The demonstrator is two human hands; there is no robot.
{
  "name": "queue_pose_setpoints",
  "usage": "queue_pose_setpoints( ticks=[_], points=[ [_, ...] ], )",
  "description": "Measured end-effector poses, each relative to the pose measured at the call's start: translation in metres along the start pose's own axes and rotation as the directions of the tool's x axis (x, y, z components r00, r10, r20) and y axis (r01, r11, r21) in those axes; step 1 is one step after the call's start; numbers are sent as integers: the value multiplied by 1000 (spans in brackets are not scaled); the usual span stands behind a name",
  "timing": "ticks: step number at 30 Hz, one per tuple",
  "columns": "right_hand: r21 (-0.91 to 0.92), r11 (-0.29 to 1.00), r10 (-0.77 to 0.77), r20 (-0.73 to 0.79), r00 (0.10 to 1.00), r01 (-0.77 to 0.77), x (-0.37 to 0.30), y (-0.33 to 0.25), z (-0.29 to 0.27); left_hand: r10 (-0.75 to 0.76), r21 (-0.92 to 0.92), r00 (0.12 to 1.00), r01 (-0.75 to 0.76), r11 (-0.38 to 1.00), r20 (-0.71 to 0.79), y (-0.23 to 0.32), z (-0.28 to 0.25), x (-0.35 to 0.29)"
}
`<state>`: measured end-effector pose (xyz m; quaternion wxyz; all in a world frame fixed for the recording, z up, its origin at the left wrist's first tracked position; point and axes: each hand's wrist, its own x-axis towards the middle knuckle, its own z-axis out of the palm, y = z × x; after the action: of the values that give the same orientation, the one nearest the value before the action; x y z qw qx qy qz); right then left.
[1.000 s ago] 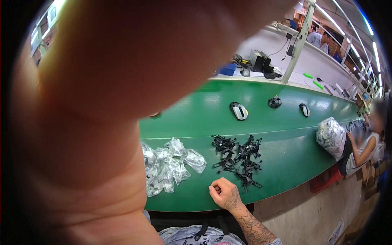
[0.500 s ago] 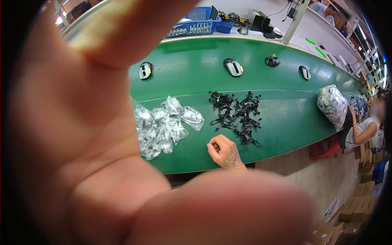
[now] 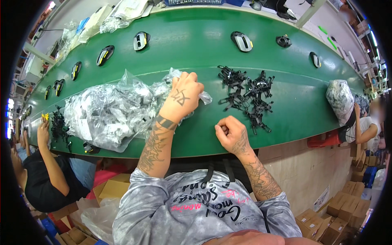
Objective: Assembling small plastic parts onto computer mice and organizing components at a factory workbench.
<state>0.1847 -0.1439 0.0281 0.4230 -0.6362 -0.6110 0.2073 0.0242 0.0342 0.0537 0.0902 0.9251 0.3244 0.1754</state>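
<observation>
My left hand reaches onto the right end of a heap of clear plastic bags, fingers bent down and closed on a small bag whose end sticks out beside it. Greyish parts show through the plastic. My right hand is curled closed just above the front part of the green table; whatever it may hold is hidden inside the fingers. Beyond it, to the right, lies a loose pile of black plastic clip-like parts, touched by neither hand.
Grey-and-black mouse-shaped devices stand spaced along the far half of the green table. A co-worker sits at the left, another at the right by a full plastic bag. Cardboard boxes are stacked at lower right.
My left hand, blurred and close before the camera, has come down onto the bags. The view has tilted down, showing my torso and forearms. My right hand stays closed.
</observation>
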Motion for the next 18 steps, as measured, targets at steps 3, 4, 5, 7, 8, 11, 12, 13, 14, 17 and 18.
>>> queue_pose_setpoints(
  ticks=[3,4,5,7,8,11,12,13,14,17,18],
  points=[
    [-39,999,19,-6,1000,-19,-2,-1,2,14,-181,976,-54,982,-216,3,2,3],
    [-27,998,48,-6,999,-48,-3,-3,2,18,-184,975,-60,981,-221,3,4,5],
    [-14,997,78,-6,997,-78,-2,-3,2,-9,-273,957,-74,959,-290,3,7,7],
    [-3,992,126,28,992,-126,-2,-3,-3,-84,-445,913,-113,889,-400,7,9,9],
    [261,942,213,21,977,-211,1,-5,-5,-143,-532,891,-122,838,-430,9,11,11],
    [548,764,361,73,930,-340,36,-32,-25,-285,-743,930,21,669,-230,22,2,7],
    [506,809,336,21,942,-300,51,-35,-25,-300,-788,932,25,615,-204,27,1,9],
    [462,849,304,-28,952,-257,64,-34,-23,-294,-791,935,24,611,-199,27,2,9],
    [461,848,310,-33,950,-260,74,-30,-26,-234,-780,961,35,625,-144,27,4,8],
    [313,927,238,-63,969,-207,93,-8,-22,-108,-753,994,48,656,-31,25,5,9],
    [401,878,304,-48,951,-260,97,-14,-26,-181,-929,982,122,349,61,23,4,9]
  ],
)
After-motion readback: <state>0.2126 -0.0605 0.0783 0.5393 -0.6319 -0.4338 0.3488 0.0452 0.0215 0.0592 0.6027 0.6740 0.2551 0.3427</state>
